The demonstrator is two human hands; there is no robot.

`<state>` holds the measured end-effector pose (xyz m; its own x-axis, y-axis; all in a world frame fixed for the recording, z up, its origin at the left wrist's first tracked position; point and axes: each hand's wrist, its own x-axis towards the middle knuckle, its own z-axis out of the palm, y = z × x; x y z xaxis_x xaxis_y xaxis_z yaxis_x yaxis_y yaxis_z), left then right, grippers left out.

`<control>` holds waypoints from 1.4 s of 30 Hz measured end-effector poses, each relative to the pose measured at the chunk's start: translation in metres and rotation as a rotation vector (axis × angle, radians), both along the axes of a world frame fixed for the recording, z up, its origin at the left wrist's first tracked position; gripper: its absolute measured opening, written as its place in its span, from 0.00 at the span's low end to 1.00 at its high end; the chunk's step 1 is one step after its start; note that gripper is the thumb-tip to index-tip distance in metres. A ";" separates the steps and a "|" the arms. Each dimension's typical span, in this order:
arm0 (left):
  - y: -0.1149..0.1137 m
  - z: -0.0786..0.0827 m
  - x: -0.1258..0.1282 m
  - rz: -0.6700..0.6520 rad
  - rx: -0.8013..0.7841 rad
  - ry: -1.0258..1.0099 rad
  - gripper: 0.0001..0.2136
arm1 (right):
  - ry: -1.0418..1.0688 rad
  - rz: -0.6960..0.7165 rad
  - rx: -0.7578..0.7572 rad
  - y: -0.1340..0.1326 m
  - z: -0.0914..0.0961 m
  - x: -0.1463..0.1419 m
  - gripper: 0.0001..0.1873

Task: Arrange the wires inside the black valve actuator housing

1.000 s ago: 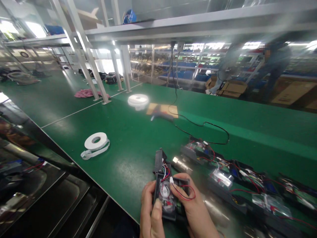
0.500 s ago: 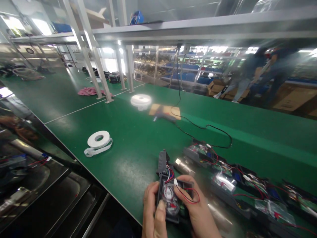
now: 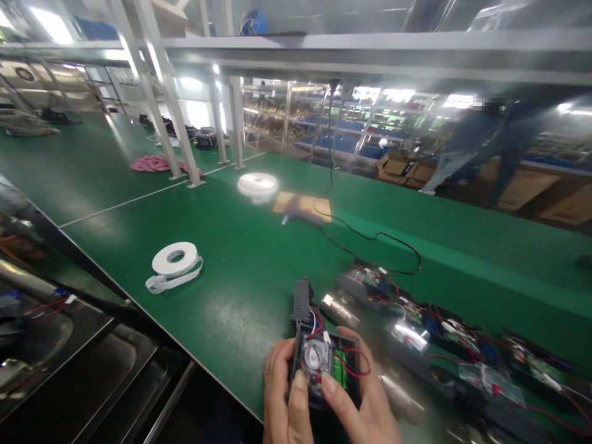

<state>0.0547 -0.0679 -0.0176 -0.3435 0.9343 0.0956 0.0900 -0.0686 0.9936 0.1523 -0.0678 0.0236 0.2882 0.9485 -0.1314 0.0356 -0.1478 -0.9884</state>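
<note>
Between both hands, close to the front edge of the bench, is a dark plastic device housing (image 3: 301,333) with its inside facing up. A clear bag (image 3: 313,356) with a white round part and something red lies in it, beside a green circuit board (image 3: 340,369). Red and black wires with a white plug loop over its right side. My left hand (image 3: 284,391) grips the left wall, thumb pressing on the bag. My right hand (image 3: 363,398) wraps the right side, its thumb also on the bag. A ribbed grey piece (image 3: 302,301) juts from the far end.
Several similar wired housings (image 3: 456,333) and metal cylinders (image 3: 342,310) lie to the right. A white tape roll (image 3: 174,259) sits left on the green bench (image 3: 231,265). Farther back are another roll (image 3: 258,185), a tool on cardboard (image 3: 303,213) and a black cord (image 3: 398,237). A person stands beyond.
My right thumb has moved down from the white plug onto the bag, uncovering the green board. The view has shifted slightly, and both hands still hold the housing.
</note>
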 end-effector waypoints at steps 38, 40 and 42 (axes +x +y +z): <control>-0.004 0.011 -0.013 -0.126 -0.029 -0.014 0.18 | 0.023 0.070 -0.053 0.025 0.014 0.006 0.25; -0.003 0.011 -0.013 -0.142 -0.029 -0.018 0.18 | 0.026 0.070 -0.038 0.026 0.012 0.006 0.24; -0.002 0.011 -0.015 -0.156 -0.029 -0.015 0.18 | 0.032 0.055 -0.028 0.027 0.011 0.006 0.24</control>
